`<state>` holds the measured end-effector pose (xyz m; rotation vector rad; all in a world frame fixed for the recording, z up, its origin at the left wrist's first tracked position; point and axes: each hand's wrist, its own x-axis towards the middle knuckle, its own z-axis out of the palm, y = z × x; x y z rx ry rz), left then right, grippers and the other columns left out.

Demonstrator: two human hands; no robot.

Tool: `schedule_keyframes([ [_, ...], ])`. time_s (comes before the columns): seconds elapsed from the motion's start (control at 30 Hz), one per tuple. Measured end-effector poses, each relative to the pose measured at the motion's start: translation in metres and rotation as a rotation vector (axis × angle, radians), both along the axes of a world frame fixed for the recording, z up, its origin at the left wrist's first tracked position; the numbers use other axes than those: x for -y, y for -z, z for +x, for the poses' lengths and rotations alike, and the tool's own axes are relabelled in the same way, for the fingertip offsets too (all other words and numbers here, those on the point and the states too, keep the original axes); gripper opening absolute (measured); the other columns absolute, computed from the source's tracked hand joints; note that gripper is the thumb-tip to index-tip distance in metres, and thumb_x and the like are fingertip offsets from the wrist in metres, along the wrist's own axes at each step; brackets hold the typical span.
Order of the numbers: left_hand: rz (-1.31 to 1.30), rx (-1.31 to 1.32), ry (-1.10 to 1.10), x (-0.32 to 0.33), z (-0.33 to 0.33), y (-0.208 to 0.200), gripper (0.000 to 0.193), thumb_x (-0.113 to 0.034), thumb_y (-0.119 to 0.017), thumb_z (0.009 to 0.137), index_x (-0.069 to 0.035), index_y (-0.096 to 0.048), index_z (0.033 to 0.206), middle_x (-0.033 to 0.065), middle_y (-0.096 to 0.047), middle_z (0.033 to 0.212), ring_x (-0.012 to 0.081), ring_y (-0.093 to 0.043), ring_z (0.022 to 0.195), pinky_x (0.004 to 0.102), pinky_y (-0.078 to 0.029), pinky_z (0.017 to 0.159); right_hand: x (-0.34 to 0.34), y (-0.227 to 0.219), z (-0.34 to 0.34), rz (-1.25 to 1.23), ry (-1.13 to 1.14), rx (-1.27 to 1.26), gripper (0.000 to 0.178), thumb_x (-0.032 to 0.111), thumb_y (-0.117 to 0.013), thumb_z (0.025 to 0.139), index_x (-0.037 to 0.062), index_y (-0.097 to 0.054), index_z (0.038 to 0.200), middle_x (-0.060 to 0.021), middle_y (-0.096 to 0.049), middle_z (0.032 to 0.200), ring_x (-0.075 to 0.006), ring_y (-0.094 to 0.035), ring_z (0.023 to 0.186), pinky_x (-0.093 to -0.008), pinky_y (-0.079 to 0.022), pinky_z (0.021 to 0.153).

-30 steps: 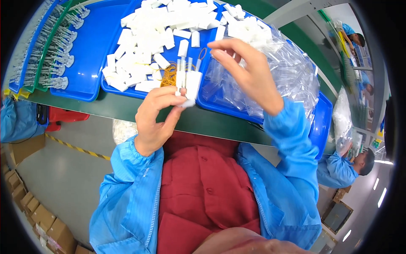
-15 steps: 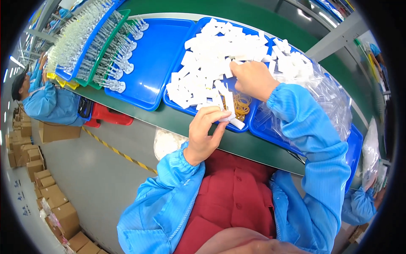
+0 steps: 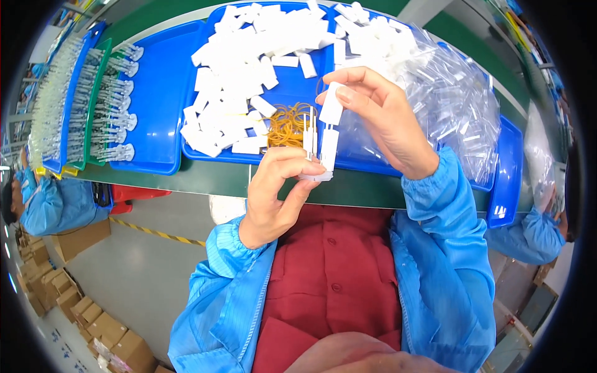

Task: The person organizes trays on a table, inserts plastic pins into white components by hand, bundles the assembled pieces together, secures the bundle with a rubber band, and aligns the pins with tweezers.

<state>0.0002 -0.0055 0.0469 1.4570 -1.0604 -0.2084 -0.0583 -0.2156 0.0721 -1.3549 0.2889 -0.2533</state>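
My left hand (image 3: 277,196) pinches the pale base of a white plastic piece with upright thin pins (image 3: 311,133). One white block (image 3: 329,149) stands on this piece, at its right side. Directly above that block, my right hand (image 3: 392,121) holds another white block (image 3: 333,105) between thumb and fingers. A short thin pin shows between the two blocks. Behind my hands, many loose white blocks (image 3: 233,105) fill a blue tray (image 3: 320,65). Yellowish rubber bands (image 3: 289,127) lie in its near right part, close to my left hand.
Right of my hands, a blue tray (image 3: 373,163) holds more white blocks and transparent plastic bags (image 3: 451,93). Another blue tray (image 3: 152,105) lies left, beside stacked trays of pale pronged parts (image 3: 59,105). Co-workers in blue (image 3: 56,199) sit at both sides. Cardboard boxes (image 3: 118,336) line the floor.
My right hand has come back from the heap of blocks with a white block, now above the piece in my left hand. The view has shifted, and the held piece stands more upright.
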Motion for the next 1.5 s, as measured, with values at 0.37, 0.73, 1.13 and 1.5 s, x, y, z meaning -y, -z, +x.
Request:
schedule_keyframes([
  [0.37,0.092,-0.008,0.059,0.019,-0.012,-0.006,0.03,0.013,-0.069,0.079,-0.004,-0.065,0.103,0.0113,-0.062,0.103,0.0237,-0.062,0.092,0.0306,-0.051,0.077,0.017,0.01,-0.029,0.023,-0.003,0.096,0.025,0.02,-0.061,0.098,0.0029,-0.064,0.116,-0.0082,-0.07,0.103,-0.0127,-0.064,0.098,-0.0284,-0.049,0.09],
  [0.73,-0.006,0.25,-0.08,0.026,-0.009,0.008,0.037,0.017,-0.072,0.071,-0.002,-0.064,0.102,0.0154,-0.067,0.103,0.0286,-0.066,0.092,0.0348,-0.052,0.08,0.003,0.017,-0.039,-0.341,0.065,0.32,0.016,0.015,-0.069,0.092,0.0048,-0.07,0.104,-0.0052,-0.066,0.102,-0.0157,-0.065,0.097,-0.0289,-0.051,0.087],
  [1.13,-0.089,0.363,-0.138,0.022,-0.001,0.02,0.04,0.015,-0.074,0.07,-0.004,-0.061,0.102,0.0156,-0.067,0.102,0.0302,-0.065,0.09,0.0352,-0.052,0.078,0.012,0.01,-0.032,-0.835,0.103,0.444,0.018,0.018,-0.067,0.092,0.0104,-0.071,0.107,-0.0047,-0.068,0.105,-0.0235,-0.057,0.11,-0.0345,-0.044,0.094],
  [1.5,0.004,0.39,-0.44,0.006,0.009,0.052,0.034,0.012,-0.071,0.082,-0.002,-0.059,0.111,0.0142,-0.061,0.116,0.0197,-0.06,0.099,0.0262,-0.05,0.081,0.022,0.029,0.083,-1.48,-0.15,0.187,0.019,0.02,-0.066,0.087,0.0086,-0.063,0.102,-0.0127,-0.067,0.092,-0.0327,-0.066,0.09,-0.0425,-0.052,0.076],
])
